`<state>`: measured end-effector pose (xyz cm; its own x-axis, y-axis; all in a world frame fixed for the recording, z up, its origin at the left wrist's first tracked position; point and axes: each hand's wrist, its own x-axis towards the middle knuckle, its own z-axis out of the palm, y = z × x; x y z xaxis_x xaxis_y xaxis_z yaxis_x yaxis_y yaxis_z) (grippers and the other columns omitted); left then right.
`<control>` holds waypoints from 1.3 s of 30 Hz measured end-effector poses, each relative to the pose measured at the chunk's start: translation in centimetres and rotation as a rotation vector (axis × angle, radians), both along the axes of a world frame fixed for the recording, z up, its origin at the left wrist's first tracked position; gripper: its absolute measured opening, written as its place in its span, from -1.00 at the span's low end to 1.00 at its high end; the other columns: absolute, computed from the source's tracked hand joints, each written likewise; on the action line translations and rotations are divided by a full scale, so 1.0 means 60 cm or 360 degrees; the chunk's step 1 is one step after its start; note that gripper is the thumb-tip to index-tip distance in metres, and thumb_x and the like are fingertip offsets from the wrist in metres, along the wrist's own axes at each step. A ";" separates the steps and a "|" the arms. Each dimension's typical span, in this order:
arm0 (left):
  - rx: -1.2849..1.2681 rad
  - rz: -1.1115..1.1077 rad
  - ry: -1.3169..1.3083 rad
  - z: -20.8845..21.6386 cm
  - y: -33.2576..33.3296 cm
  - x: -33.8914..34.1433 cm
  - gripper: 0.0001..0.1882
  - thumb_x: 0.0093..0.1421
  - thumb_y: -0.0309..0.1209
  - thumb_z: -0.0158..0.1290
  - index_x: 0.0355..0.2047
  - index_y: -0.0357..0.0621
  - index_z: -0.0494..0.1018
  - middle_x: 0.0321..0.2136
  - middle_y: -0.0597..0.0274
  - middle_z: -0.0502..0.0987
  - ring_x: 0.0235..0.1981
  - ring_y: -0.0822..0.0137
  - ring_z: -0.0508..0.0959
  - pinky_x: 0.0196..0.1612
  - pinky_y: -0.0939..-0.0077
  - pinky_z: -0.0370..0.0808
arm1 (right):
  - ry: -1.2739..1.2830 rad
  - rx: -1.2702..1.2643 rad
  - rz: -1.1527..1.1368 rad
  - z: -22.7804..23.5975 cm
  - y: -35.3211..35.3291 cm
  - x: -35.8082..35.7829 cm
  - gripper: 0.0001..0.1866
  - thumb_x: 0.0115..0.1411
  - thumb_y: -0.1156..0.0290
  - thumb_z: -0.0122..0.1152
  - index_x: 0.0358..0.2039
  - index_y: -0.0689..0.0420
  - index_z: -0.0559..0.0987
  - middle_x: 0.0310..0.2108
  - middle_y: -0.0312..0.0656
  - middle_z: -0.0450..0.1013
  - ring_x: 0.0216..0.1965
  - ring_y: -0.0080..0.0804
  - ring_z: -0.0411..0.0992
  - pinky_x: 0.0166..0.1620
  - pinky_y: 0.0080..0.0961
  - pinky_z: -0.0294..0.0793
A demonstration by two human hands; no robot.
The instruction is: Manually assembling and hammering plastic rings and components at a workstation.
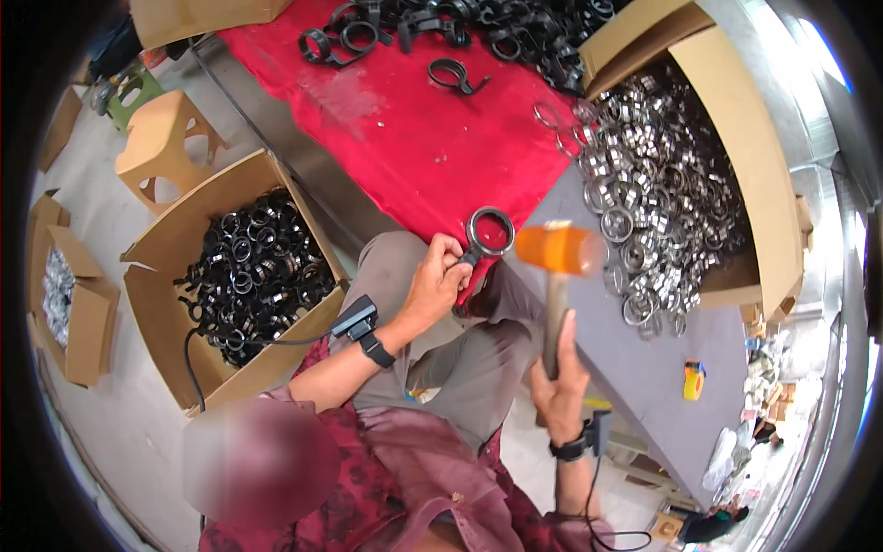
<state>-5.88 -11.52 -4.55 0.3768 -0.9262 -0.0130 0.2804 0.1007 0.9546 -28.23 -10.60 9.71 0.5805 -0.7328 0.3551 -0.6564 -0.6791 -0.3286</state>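
My left hand (436,283) grips the stem of a black ring clamp (479,241), its round end raised above the red cloth's near edge. A lighter metallic band seems to line the ring's inside. In my right hand (560,386) is a mallet (559,250) with an orange head and a wooden handle. The mallet's head is slightly blurred and stands just right of the ring, apart from it. Fingers of both hands are closed.
A red cloth (432,138) covers the table, with a heap of black clamps (451,23) at its far side. Shiny metal rings (644,184) spill from a tipped carton (736,110) at right. Left stands a carton (175,340) of black clamps. A yellow tape measure (693,379) lies right.
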 end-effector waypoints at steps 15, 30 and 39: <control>-0.0089 0.0020 -0.0030 -0.001 -0.002 0.008 -0.83 0.37 -0.59 -0.08 -0.12 -0.17 0.16 -0.46 0.26 0.44 -0.45 0.51 0.41 -0.34 0.58 0.41 | -0.0209 0.0314 -0.0256 0.046 -0.044 -0.006 -0.07 0.12 0.63 0.21 0.51 0.06 0.10 0.02 0.28 0.53 -0.05 -0.02 0.62 0.00 -0.32 0.55; -0.0104 0.0055 -0.0014 0.005 0.004 -0.001 -0.82 0.36 -0.59 -0.08 -0.11 -0.17 0.16 -0.47 0.25 0.42 -0.45 0.50 0.40 -0.34 0.58 0.39 | -0.0357 0.0619 -0.0198 0.127 -0.142 0.091 -0.08 0.11 0.64 0.09 0.51 -0.04 0.10 0.00 0.23 0.54 -0.38 -0.09 0.57 -0.17 -0.40 0.54; -0.0315 0.0224 0.0170 0.016 0.045 0.037 -0.77 0.37 -0.55 0.00 -0.03 -0.17 0.23 -0.33 0.26 0.42 -0.40 0.51 0.45 -0.34 0.62 0.41 | 0.0046 0.0824 -0.0137 0.018 -0.131 -0.024 -0.04 0.09 0.56 0.18 0.52 -0.04 0.09 0.16 0.33 0.42 0.15 0.14 0.50 0.13 -0.34 0.45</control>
